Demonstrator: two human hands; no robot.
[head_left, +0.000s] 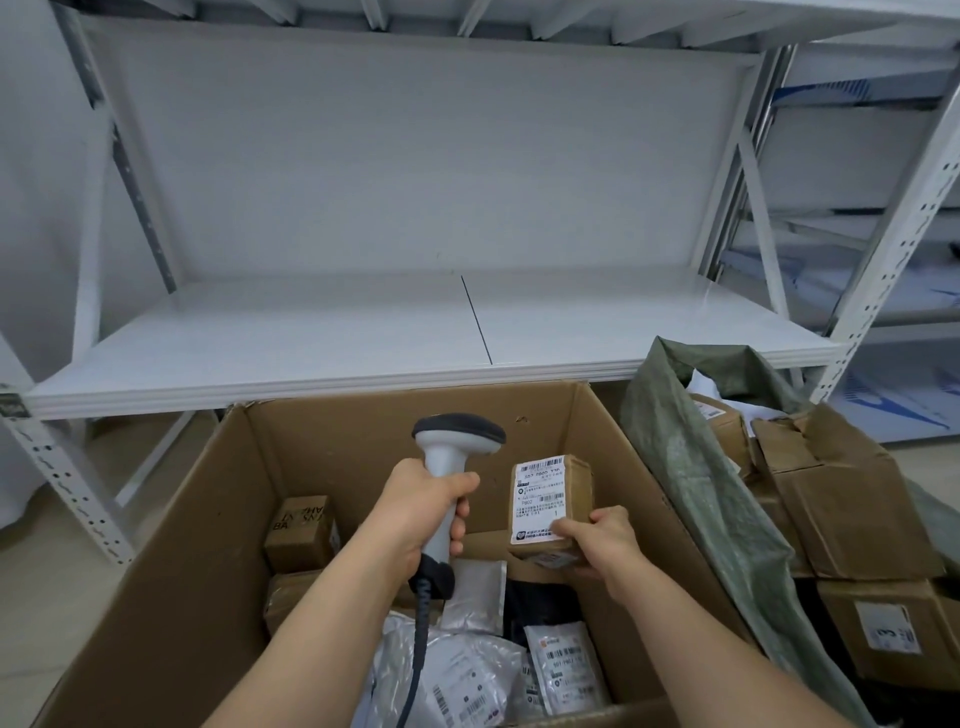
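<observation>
My left hand (423, 512) grips the handle of a grey barcode scanner (451, 448), whose dark head points away from me over a large open cardboard box (171, 561). Its cord hangs down past my forearm. My right hand (597, 540) holds a small brown parcel (566, 486) by its lower end, just right of the scanner. The parcel's white shipping label (540, 496) faces up toward me. Both hands hover above the box's contents.
Inside the box lie small cardboard parcels (301, 527) and several grey plastic mailers (457, 670). A green woven sack (691, 467) with more boxes (841, 499) stands to the right. A white metal shelf (311, 338) runs behind the box.
</observation>
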